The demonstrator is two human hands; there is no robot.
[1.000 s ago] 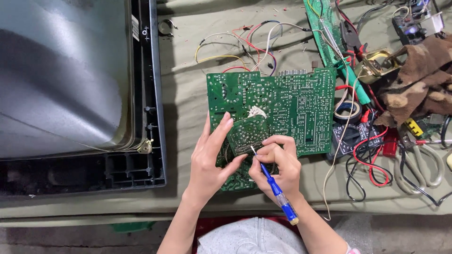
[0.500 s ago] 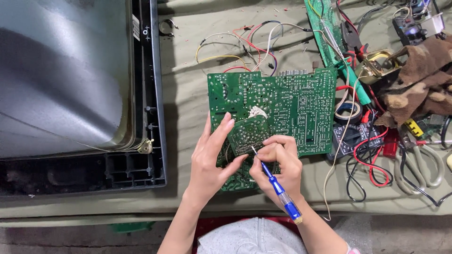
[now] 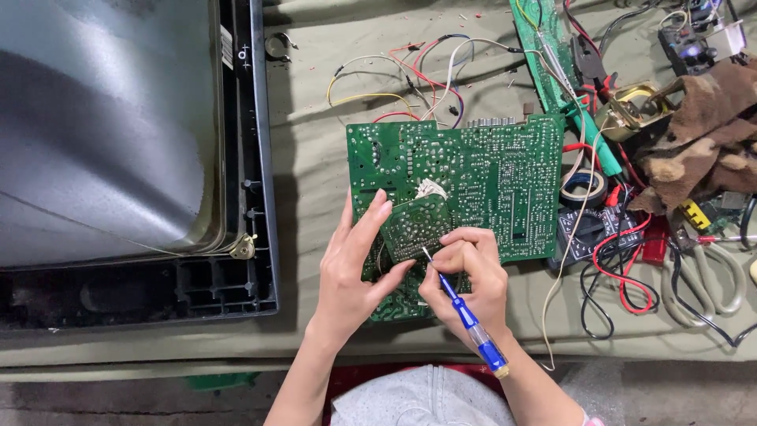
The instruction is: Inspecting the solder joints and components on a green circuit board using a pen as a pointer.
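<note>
**Probing the small green board with a blue-handled screwdriver**

My right hand (image 3: 467, 278) has its grip clamped on a slim blue-and-clear plastic screwdriver (image 3: 465, 312), pen-style, fingers bunched low near the shaft. The metal tip sits on the lower right edge of a small green rectangular circuit board (image 3: 415, 226), just below frame centre. That small board lies on top of the large green printed circuit board (image 3: 489, 177), solder side up, in the middle of the frame on the olive cloth-covered surface (image 3: 315, 118).

My left hand (image 3: 352, 264) is spread, not gripping anything: fingers lie flat up the left side of the small board, thumb pressing toward its lower edge, pinning it.

Left of frame: grey glass picture tube in a black plastic television frame (image 3: 256, 158). Upper centre: loose coloured wires (image 3: 402, 75). Right side: roll of black tape (image 3: 583, 188), red leads (image 3: 631, 268), brown rag (image 3: 702, 150), metal scissors (image 3: 702, 276).

My judgement on doing this well: keep the tip at a shallow angle and pressure light so it doesn't skid across solder joints; keep the left thumb close to the tip as a brace but out of its line; hold the board flat so nothing levers up. A slip toward the left thumb is the main risk.
</note>
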